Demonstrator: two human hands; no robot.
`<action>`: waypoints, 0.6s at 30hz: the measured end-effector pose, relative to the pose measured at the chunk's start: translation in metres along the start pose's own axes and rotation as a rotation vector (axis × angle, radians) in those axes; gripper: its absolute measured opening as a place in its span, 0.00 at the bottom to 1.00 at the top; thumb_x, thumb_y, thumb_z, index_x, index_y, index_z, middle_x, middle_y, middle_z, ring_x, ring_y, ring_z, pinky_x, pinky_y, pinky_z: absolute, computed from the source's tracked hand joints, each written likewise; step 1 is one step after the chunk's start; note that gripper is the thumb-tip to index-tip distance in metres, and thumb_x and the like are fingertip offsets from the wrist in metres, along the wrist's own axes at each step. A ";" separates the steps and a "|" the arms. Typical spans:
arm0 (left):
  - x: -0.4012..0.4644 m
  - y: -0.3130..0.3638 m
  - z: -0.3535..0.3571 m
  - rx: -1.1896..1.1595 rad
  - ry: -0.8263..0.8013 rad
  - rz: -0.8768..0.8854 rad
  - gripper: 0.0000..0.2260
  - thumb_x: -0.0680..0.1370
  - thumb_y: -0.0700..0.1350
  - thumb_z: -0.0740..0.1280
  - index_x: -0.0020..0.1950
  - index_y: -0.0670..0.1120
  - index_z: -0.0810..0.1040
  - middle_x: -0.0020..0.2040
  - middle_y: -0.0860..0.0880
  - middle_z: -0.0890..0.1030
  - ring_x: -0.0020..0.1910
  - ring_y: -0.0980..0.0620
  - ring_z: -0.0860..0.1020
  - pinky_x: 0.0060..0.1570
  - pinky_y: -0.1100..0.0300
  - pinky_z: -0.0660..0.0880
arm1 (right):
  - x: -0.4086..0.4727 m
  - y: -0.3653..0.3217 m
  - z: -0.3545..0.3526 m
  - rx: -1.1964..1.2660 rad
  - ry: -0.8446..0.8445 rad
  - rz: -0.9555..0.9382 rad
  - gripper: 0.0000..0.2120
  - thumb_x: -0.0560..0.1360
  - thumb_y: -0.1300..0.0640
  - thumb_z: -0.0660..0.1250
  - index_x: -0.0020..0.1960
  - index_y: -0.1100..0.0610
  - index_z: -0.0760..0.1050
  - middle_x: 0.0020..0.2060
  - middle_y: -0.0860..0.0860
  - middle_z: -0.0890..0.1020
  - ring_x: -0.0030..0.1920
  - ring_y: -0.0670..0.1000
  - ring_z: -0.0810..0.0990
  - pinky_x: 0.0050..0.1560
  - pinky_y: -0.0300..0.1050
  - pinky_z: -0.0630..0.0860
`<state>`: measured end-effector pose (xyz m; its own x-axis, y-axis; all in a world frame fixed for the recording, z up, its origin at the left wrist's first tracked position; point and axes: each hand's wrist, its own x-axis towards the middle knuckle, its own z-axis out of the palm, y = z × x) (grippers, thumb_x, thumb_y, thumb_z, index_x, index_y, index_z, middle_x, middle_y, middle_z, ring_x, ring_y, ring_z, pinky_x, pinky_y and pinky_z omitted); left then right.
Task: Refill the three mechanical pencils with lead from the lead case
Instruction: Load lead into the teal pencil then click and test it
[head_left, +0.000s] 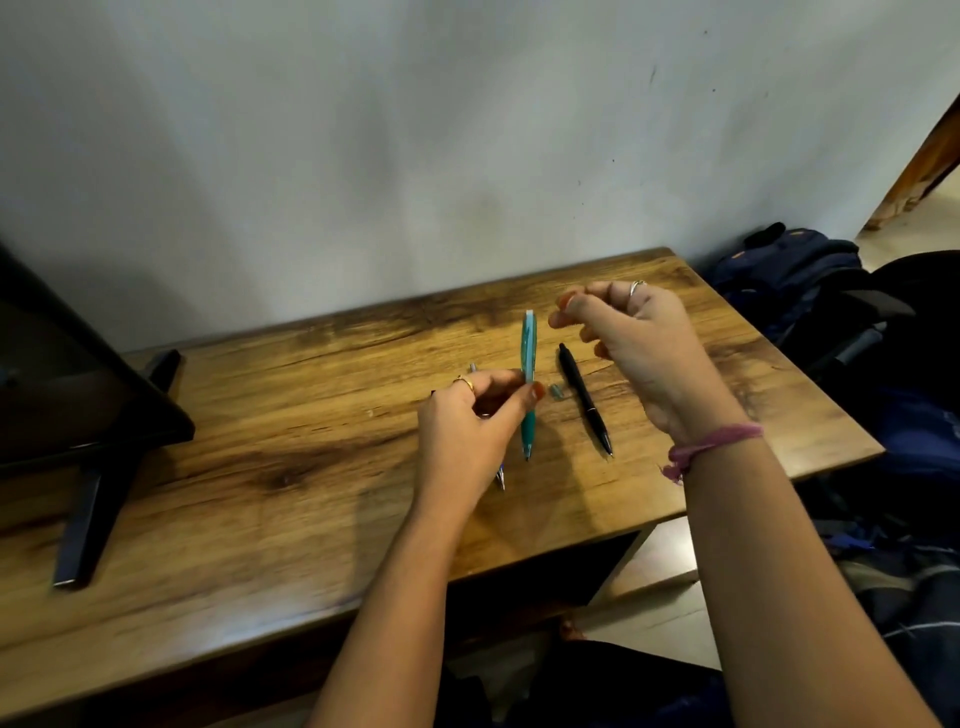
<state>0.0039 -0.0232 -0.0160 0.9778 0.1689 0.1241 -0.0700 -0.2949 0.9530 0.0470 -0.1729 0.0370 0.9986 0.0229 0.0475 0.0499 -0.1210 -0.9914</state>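
I see my left hand (470, 415) pinching the teal mechanical pencil (529, 374) at mid-barrel, held nearly upright above the wooden table (260, 467), tip down toward me, open top end away. My right hand (639, 343) hovers just right of that top, thumb and forefinger pressed together; what they pinch I cannot tell. The black mechanical pencil (584, 397) lies on the table, tip toward me.

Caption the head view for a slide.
Left hand holds teal pencil upright; right hand pinches above it; black pencil lies on table.
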 end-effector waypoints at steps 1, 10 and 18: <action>-0.001 0.000 0.001 0.002 -0.009 0.008 0.08 0.73 0.45 0.73 0.47 0.58 0.80 0.40 0.63 0.81 0.42 0.69 0.79 0.38 0.73 0.75 | -0.001 -0.002 0.001 0.072 -0.005 0.025 0.02 0.76 0.55 0.68 0.45 0.51 0.80 0.40 0.47 0.86 0.40 0.40 0.79 0.43 0.38 0.72; -0.003 0.003 0.001 0.040 -0.025 0.063 0.08 0.74 0.46 0.73 0.51 0.55 0.82 0.42 0.62 0.82 0.42 0.67 0.80 0.40 0.70 0.78 | -0.003 -0.003 -0.002 0.352 -0.163 0.131 0.04 0.75 0.59 0.68 0.48 0.54 0.81 0.42 0.49 0.85 0.43 0.46 0.81 0.45 0.41 0.75; -0.005 0.005 0.000 0.049 -0.019 0.090 0.08 0.73 0.45 0.73 0.50 0.56 0.81 0.41 0.62 0.81 0.43 0.68 0.79 0.38 0.73 0.75 | -0.001 0.002 -0.005 0.359 -0.202 0.129 0.05 0.75 0.61 0.68 0.49 0.56 0.82 0.43 0.49 0.85 0.45 0.45 0.82 0.46 0.39 0.77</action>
<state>-0.0011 -0.0256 -0.0121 0.9715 0.1222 0.2031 -0.1485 -0.3543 0.9233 0.0465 -0.1785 0.0358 0.9711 0.2282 -0.0693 -0.1200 0.2162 -0.9689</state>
